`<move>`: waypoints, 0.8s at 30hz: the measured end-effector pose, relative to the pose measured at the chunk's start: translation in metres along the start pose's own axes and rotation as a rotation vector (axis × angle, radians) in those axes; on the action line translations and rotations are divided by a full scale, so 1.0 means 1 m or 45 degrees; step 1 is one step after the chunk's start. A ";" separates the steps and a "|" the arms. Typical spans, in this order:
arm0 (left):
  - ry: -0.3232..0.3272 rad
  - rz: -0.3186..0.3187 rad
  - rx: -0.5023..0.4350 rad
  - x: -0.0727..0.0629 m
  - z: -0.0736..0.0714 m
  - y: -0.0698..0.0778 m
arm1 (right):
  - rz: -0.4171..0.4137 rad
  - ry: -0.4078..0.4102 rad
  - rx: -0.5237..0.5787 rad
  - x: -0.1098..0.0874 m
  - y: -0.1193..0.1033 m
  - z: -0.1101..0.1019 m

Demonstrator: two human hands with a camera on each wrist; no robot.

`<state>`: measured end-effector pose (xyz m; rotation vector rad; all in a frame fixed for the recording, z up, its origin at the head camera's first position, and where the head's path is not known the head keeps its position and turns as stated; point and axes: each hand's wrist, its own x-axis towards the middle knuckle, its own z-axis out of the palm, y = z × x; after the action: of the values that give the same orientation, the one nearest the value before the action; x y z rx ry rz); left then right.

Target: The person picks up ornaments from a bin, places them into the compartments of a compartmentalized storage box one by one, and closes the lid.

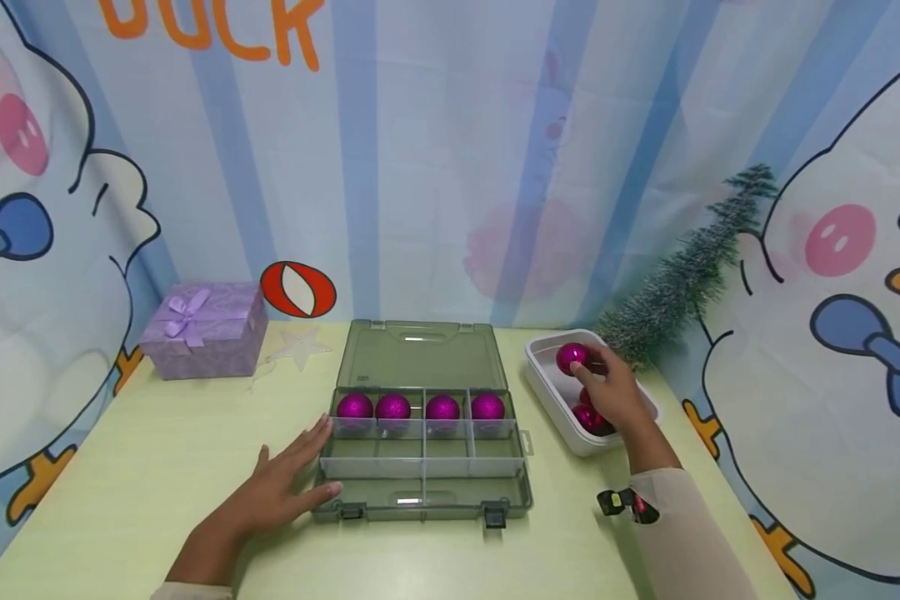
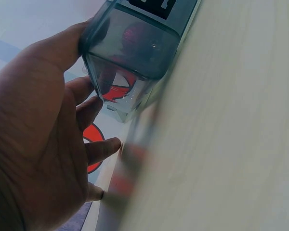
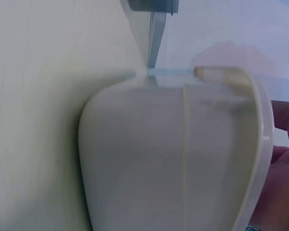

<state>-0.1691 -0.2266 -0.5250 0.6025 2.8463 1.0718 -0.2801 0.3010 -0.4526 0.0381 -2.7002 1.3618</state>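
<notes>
A green see-through compartment box (image 1: 371, 489) lies with its lid raised at the middle of the table. Several glittery magenta Christmas balls (image 1: 442, 408) fill its back row; the middle and front rows hold none. My left hand (image 1: 273, 483) rests against the box's left side with its fingers extended, and in the left wrist view the thumb touches the box corner (image 2: 135, 48). Over a white plastic tub (image 1: 551, 408), my right hand (image 1: 611, 392) pinches a shiny magenta Christmas ball (image 1: 572, 357). More shiny balls (image 1: 591, 418) lie in the tub, partly hidden by that hand.
A purple gift box (image 1: 206, 333) with a bow stands at the back left, beside a pale star (image 1: 300, 346). Behind the tub, a small frosted Christmas tree (image 1: 675, 275) leans to the right. A printed cloth backdrop (image 1: 435, 167) rises behind the table.
</notes>
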 end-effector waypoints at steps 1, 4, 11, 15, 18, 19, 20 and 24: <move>-0.002 -0.002 -0.003 0.000 0.000 0.001 | 0.002 0.011 0.036 -0.001 -0.002 0.001; -0.002 -0.007 -0.007 0.000 -0.001 0.002 | 0.001 0.004 0.153 -0.004 -0.006 0.002; 0.000 -0.004 -0.009 0.001 -0.001 0.002 | -0.011 -0.117 0.348 -0.011 -0.014 0.008; 0.001 -0.007 -0.013 0.000 0.000 0.002 | -0.049 -0.133 0.467 -0.015 -0.021 0.018; -0.006 -0.013 -0.015 -0.001 0.000 0.002 | -0.099 -0.122 0.506 -0.018 -0.024 0.025; -0.008 -0.016 -0.021 -0.001 0.001 0.001 | -0.116 -0.119 0.503 -0.019 -0.025 0.027; -0.007 -0.014 -0.017 -0.001 0.001 0.001 | -0.135 -0.118 0.499 -0.020 -0.026 0.029; 0.005 0.001 -0.001 0.000 0.001 0.000 | -0.185 -0.164 0.479 -0.022 -0.029 0.037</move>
<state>-0.1689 -0.2264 -0.5258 0.6023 2.8488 1.0757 -0.2600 0.2533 -0.4542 0.3578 -2.4360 1.8521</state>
